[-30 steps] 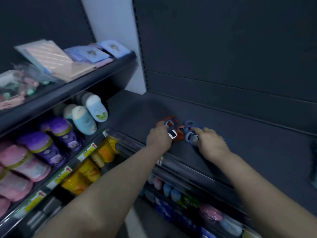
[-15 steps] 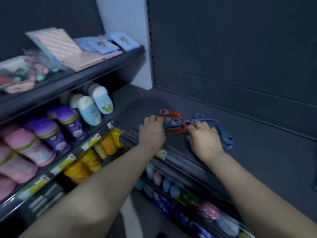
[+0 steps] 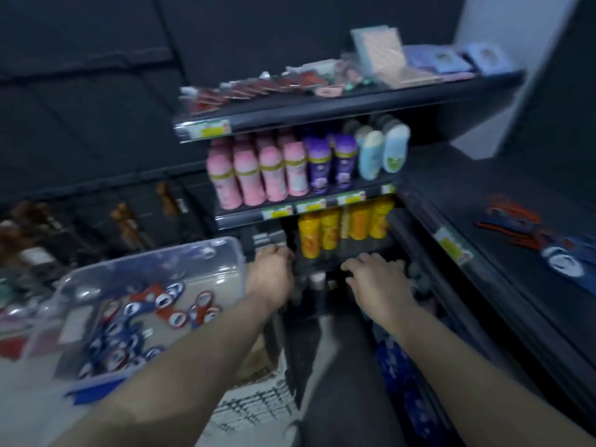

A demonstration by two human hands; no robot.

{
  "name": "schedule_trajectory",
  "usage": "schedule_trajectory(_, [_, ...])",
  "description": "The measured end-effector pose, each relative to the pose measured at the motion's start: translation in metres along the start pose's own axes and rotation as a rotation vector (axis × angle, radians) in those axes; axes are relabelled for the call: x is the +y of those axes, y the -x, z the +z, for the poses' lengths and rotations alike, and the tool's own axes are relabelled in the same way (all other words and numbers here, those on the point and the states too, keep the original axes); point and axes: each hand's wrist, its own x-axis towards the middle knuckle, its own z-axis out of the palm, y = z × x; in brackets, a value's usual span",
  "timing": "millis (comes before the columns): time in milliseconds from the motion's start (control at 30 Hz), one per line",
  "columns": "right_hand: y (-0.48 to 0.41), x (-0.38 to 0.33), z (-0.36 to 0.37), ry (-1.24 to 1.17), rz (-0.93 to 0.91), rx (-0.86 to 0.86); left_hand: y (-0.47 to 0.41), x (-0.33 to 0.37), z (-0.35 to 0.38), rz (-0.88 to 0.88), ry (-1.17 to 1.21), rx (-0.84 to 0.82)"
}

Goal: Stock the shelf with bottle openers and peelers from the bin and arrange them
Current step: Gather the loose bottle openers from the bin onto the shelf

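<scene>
Bare skin, nothing in either palm: left hand (image 3: 271,279) with fingers loosely bent, right hand (image 3: 377,285) with fingers loosely spread. Both blurred, both hanging in mid-air between bin and shelf. Probably empty because a reload from the bin is the step in hand. Just left of the left hand: clear plastic bin (image 3: 161,258), wall close beside the wrist, red and blue bottle openers (image 3: 167,304) heaped loose inside. Peelers not separable in the blur. Well right of the right hand: dark shelf (image 3: 516,301), with a small stocked pile (image 3: 509,217) lying flat, jumbled, not yet lined up. Straight ahead of both hands: pink bottles (image 3: 258,175) and yellow bottles (image 3: 342,227) on a neighbouring rack, no part of the job. Next, likely: dip left into bin, grab a handful, carry right.
</scene>
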Motion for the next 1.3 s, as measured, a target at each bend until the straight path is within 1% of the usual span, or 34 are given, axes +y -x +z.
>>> schedule_trajectory(100, [-0.012, -0.051, 0.01, -0.032, -0.111, -0.044, 0.025, -0.071, -0.021, -0.163, 0.006, 0.037])
schedule_trajectory(200, [-0.025, -0.099, 0.025, -0.028, -0.184, -0.097, 0.047, -0.131, -0.035, -0.332, 0.003, 0.044])
schedule_trajectory(333, [-0.048, -0.164, 0.049, -0.002, -0.227, -0.206, 0.068, -0.199, -0.039, -0.461, 0.016, -0.08])
schedule_trajectory(400, [-0.063, -0.194, 0.065, -0.006, -0.226, -0.256, 0.074, -0.229, -0.039, -0.48, 0.02, -0.143])
schedule_trajectory(467, [-0.078, -0.218, 0.084, -0.022, -0.198, -0.319, 0.075, -0.257, -0.037, -0.454, 0.017, -0.224])
schedule_trajectory(633, [-0.104, -0.259, 0.122, -0.089, -0.04, -0.553, 0.066, -0.316, -0.026, -0.376, 0.08, -0.389])
schedule_trajectory(767, [-0.109, -0.271, 0.145, -0.128, 0.043, -0.686, 0.062, -0.344, -0.02, -0.37, 0.089, -0.457])
schedule_trajectory(900, [-0.121, -0.279, 0.172, -0.139, 0.155, -0.687, 0.064, -0.359, -0.014, -0.406, 0.129, -0.515])
schedule_trajectory(1000, [-0.131, -0.284, 0.193, -0.078, 0.264, -0.59, 0.067, -0.362, -0.012, -0.437, 0.133, -0.542])
schedule_trajectory(1100, [-0.138, -0.293, 0.205, -0.121, 0.36, -0.5, 0.067, -0.364, -0.011, -0.467, 0.117, -0.568])
schedule_trajectory(1200, [-0.145, -0.297, 0.214, -0.202, 0.331, -0.582, 0.064, -0.365, -0.012, -0.501, 0.103, -0.561])
schedule_trajectory(1300, [-0.151, -0.288, 0.215, -0.266, 0.234, -0.669, 0.055, -0.36, -0.011, -0.544, 0.128, -0.551])
